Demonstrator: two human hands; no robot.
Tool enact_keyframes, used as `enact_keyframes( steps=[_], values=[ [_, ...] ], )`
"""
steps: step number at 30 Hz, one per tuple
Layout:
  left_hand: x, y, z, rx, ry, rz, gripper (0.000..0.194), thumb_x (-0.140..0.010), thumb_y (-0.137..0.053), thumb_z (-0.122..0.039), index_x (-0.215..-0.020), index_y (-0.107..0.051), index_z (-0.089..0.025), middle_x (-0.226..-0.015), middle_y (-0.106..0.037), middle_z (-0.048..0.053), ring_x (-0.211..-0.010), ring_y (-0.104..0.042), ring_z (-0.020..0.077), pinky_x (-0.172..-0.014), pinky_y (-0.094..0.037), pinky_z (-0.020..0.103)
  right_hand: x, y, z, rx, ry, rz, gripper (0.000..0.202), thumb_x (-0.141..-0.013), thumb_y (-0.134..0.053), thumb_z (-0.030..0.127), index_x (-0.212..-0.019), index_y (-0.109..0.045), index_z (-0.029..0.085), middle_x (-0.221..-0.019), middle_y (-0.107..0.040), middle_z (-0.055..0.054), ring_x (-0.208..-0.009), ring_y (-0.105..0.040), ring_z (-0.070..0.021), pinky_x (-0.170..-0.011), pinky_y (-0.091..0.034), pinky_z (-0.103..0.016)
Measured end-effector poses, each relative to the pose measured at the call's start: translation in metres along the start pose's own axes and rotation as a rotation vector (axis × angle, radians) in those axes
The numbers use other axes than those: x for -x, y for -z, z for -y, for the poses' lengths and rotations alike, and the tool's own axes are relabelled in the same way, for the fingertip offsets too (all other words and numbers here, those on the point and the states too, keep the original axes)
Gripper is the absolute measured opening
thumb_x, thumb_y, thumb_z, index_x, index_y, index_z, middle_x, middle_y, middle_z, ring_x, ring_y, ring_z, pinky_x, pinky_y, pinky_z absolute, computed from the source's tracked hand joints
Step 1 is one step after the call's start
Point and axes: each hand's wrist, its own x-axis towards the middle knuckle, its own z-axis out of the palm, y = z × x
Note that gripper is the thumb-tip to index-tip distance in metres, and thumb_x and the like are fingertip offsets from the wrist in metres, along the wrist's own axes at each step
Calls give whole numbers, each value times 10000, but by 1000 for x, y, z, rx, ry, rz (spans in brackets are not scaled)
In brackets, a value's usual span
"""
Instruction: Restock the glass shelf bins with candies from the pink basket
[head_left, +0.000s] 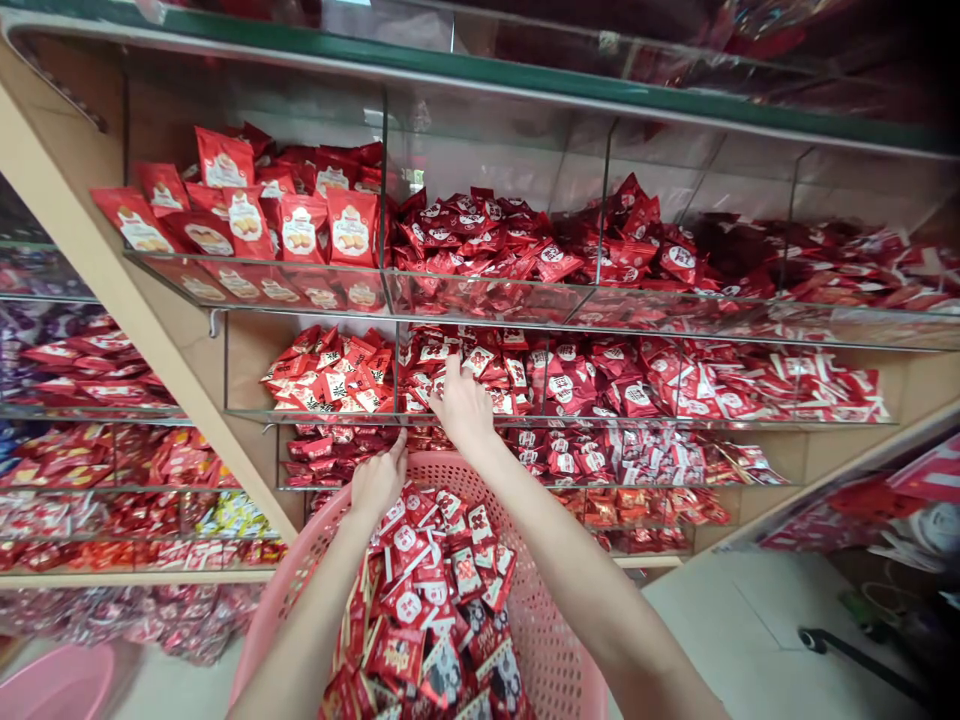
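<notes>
A pink perforated basket [559, 640] stands before me, with many small red and white packets [420, 590] in it. My left hand [377, 478] is at the basket's far rim, its index finger stretched up toward the glass edge of a shelf. Its other fingers are partly hidden. Over the middle shelf, my right hand [463, 402] reaches with its index finger extended, close to or touching the red and white packets [480, 360] there. I see no packet in either hand. Left of it, in the neighbouring compartment, are red packets with black lettering [337, 370].
Glass shelves [480, 330] with clear dividers hold heaps of red packets across several levels. A wooden upright [150, 310] slants at the left. Another pink basin [64, 685] is on the floor at lower left. A black metal leg [855, 665] juts in at lower right.
</notes>
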Motion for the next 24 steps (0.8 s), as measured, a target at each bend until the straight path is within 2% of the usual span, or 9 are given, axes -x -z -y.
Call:
enact_keyframes(
  steps=[5, 9, 13, 15, 17, 19, 22, 24],
  values=[
    [0, -2, 1, -11, -9, -10, 521, -940, -197, -370, -1445, -266, -261, -984, -691, 118, -903, -654, 265, -778, -458, 356, 2, -4, -5, -147, 39, -28, 311, -851, -528, 206, -1142, -426, 164, -1054, -573, -141, -860, -632, -264, -692, -488, -361],
    [0, -2, 2, -25, -13, -5, 530, -942, -193, -372, -1453, -245, -239, -987, -688, 125, -901, -652, 252, -786, -453, 345, 7, -6, -12, -340, 89, -129, 269, -849, -512, 162, -1117, -486, 170, -1103, -542, -130, -914, -601, -236, -761, -479, -361],
    [-1, -3, 2, -36, -19, -1, 526, -943, -195, -374, -1449, -257, -245, -985, -686, 121, -894, -651, 249, -782, -452, 348, 25, 1, -27, -639, 113, -287, 249, -839, -554, 219, -1084, -536, 181, -1040, -562, -85, -896, -576, -188, -799, -475, -329],
    [-1, -3, 2, -31, -20, -3, 523, -942, -203, -365, -1447, -264, -243, -983, -687, 115, -893, -650, 250, -784, -450, 351, 41, 5, -36, -795, 95, -287, 254, -816, -597, 276, -1056, -559, 202, -988, -577, -57, -863, -573, -171, -779, -480, -315],
    [-1, -3, 2, -21, -20, -1, 521, -941, -208, -361, -1446, -263, -244, -982, -688, 107, -895, -648, 244, -791, -447, 347, 60, 4, -45, -972, 51, -196, 253, -792, -626, 314, -1017, -573, 211, -948, -598, -41, -827, -580, -159, -754, -486, -308],
    [0, -3, 2, -15, -23, 9, 521, -942, -211, -356, -1448, -257, -244, -990, -686, 102, -903, -645, 233, -797, -444, 335, 79, -4, -53, -1162, -25, -52, 257, -764, -654, 335, -973, -580, 204, -917, -628, -35, -804, -594, -155, -747, -490, -310],
    [1, -2, 3, -2, -23, 12, 522, -943, -203, -370, -1447, -259, -248, -1008, -682, 100, -903, -645, 230, -791, -444, 327, 104, -28, -68, -1347, -156, 187, 287, -726, -690, 362, -937, -590, 195, -887, -662, -33, -799, -610, -156, -764, -491, -317],
    [2, 0, 4, 19, -21, 9, 524, -942, -190, -393, -1440, -280, -256, -1014, -682, 97, -899, -648, 238, -785, -445, 332, 115, -46, -77, -1378, -222, 285, 305, -700, -713, 372, -919, -598, 193, -884, -669, -30, -808, -614, -157, -784, -487, -322]
  ],
)
